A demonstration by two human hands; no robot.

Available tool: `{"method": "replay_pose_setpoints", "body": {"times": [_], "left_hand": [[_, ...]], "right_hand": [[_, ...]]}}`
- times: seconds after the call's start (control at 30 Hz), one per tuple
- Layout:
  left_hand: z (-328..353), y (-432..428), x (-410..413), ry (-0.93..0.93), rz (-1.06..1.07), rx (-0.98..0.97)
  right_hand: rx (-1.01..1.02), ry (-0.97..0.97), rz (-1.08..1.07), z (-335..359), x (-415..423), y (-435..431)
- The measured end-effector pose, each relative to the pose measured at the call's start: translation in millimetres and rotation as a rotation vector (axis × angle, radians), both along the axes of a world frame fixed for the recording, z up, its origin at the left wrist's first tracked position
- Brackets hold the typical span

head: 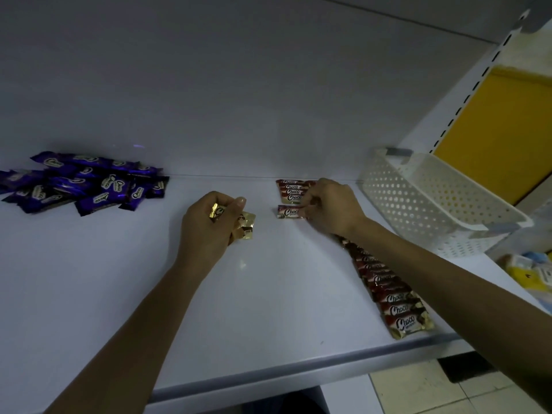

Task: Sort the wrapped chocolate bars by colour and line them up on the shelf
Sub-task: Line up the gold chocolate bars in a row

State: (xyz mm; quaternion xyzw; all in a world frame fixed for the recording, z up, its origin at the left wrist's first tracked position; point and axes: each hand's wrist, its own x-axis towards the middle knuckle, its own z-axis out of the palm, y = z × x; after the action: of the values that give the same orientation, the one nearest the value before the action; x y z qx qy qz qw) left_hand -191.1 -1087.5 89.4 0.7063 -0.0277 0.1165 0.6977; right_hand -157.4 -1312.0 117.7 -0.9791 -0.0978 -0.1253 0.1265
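A: Your right hand [331, 207] is just left of the white basket [418, 204]. The fingers are curled narrow and the tips pinch the right end of a single red bar [288, 212], which lies flat on the shelf [268, 294].

B: Just behind that bar, also left of the basket, you have a short row of red bars [291, 191]. They overlap one another and reach the back wall.

A: Your left hand [206, 228] is further left of the basket, apart from your right. It is closed into a fist around a few gold bars [246, 227]. Their crinkled ends stick out on the basket side of your fingers, and your thumb lies across the top.

B: In front of the basket and a little to its left, you have a long row of red bars [388, 291]. It runs from under your right wrist to the shelf's front edge, each bar overlapping the next.

A: Far left of the basket, well apart from both hands, the purple bars [86, 183] lie in a loose heap near the back wall.

B: The basket itself sits tilted at the shelf's right end, with a yellow panel [493, 130] behind it.
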Motion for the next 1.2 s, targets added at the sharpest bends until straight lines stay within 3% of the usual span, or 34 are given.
{"method": "replay_pose_setpoints", "body": {"times": [0.13, 0.4, 0.47, 0.53, 0.6, 0.7, 0.8, 0.9, 1.0, 1.07, 1.1, 1.2], "left_hand": [[-2.4, 0.1, 3.0, 0.014, 0.001, 0.018], [-2.3, -1.9, 5.1, 0.020, 0.020, 0.008], [-2.1, -2.1, 5.8, 0.018, 0.028, 0.023], [-2.9, -1.2, 6.9, 0.012, 0.035, 0.041], [-3.8, -0.5, 7.2, -0.011, 0.028, 0.062], [-4.1, 1.5, 5.8, -0.042, 0.037, 0.077], [-3.0, 4.1, 5.1, -0.013, 0.017, -0.037], [-2.0, 4.2, 4.5, -0.016, 0.016, -0.048], [-2.9, 3.1, 4.2, -0.032, 0.015, -0.045], [-4.0, 3.1, 4.4, -0.037, 0.009, -0.025], [-4.4, 3.1, 4.8, -0.038, 0.009, -0.014], [-5.2, 3.3, 6.1, -0.033, 0.013, -0.001]], "right_hand": [[-0.065, 0.002, -0.103, 1.9, 17.4, -4.9], [-0.142, 0.018, -0.087, 3.6, 22.2, -1.6], [0.103, 0.017, -0.007, 7.3, 7.1, 13.1], [0.475, 0.186, 0.106, 13.5, -12.9, 38.1], [0.707, 0.367, 0.208, 16.8, -29.7, 62.7], [0.826, 0.438, 0.268, 17.1, -39.0, 82.2], [0.861, 0.387, 0.196, 19.0, -34.8, 76.0], [0.751, 0.305, 0.170, 19.3, -28.8, 52.2], [0.185, 0.011, 0.237, 11.1, -33.3, 25.8], [-0.121, -0.037, 0.320, 6.2, -40.3, 15.5], [-0.151, -0.004, 0.334, 3.7, -42.7, 11.7], [0.030, 0.061, 0.312, -1.7, -39.6, 6.8]]}}
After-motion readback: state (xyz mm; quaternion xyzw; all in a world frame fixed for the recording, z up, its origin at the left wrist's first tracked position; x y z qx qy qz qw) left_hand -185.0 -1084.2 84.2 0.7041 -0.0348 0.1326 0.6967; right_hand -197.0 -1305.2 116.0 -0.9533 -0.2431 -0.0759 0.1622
